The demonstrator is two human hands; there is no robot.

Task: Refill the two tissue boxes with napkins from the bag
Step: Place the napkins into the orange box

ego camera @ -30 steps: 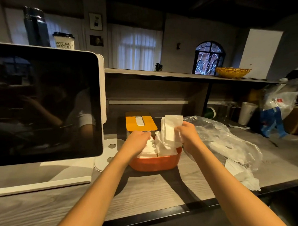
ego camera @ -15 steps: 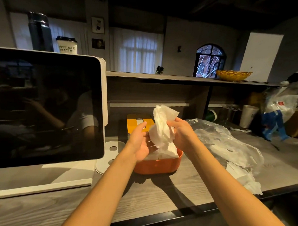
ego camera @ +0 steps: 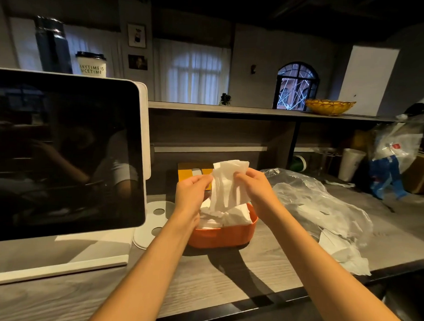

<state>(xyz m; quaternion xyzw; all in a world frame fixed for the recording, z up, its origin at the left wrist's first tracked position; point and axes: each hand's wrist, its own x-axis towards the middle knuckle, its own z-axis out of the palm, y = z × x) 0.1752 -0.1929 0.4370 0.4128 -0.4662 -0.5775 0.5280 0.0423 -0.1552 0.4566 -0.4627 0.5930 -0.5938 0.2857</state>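
Note:
An open orange tissue box (ego camera: 221, 237) stands on the counter, filled with loose white napkins. Above it I hold a bunch of white napkins (ego camera: 228, 185) upright between both hands. My left hand (ego camera: 191, 193) pinches its left edge and my right hand (ego camera: 252, 188) grips its right side. Behind the bunch stands a yellow-lidded tissue box (ego camera: 189, 171) with a white slot, mostly hidden by my hands. A clear plastic bag (ego camera: 313, 202) with white napkins inside lies crumpled to the right.
A large dark screen (ego camera: 62, 155) on a white stand fills the left. A white paper cup (ego camera: 350, 164) and a blue-and-clear plastic bag (ego camera: 393, 164) stand at the back right. The counter's front edge (ego camera: 261, 303) runs below my forearms.
My left hand rose from the napkins in the orange box and took hold of the bunch's left edge. The bunch now stands upright between both hands above the box.

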